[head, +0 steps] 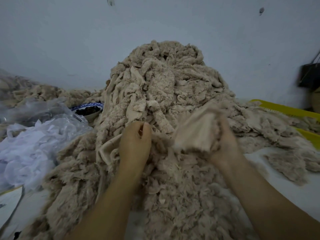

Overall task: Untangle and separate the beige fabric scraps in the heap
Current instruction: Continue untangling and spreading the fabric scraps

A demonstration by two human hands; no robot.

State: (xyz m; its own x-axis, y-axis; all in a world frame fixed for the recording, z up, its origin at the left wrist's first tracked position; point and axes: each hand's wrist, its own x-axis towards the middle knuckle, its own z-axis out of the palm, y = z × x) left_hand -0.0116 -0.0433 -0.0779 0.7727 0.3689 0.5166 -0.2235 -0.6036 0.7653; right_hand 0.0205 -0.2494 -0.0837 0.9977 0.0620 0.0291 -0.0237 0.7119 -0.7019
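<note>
Head view looks down on a tall heap (164, 87) of beige fabric scraps, fluffy and tangled, which rises against a pale wall (155, 23) and spills forward over a white surface (277, 179) toward the person. Both bare forearms reach into its near slope. The left hand (135, 142) lies knuckles up on the heap, its fingers curled tight and pinching a smooth scrap (108, 151) that spreads out to the left from under the hand. The right hand (223, 141), blurred, grips a flat scrap (195, 134) that fans out from its fingers toward the left hand, raised just above the heap's surface; how far it is free of the tangle cannot be told. Left of the heap lie a clear plastic bag (43, 118) and white shreds (22, 153), with a patterned bowl (88, 110) of dark pieces just beside the heap. At the right edge a yellow tray (284, 110) lies partly under the scraps, and a black bag (310, 77) hangs by the wall.
</note>
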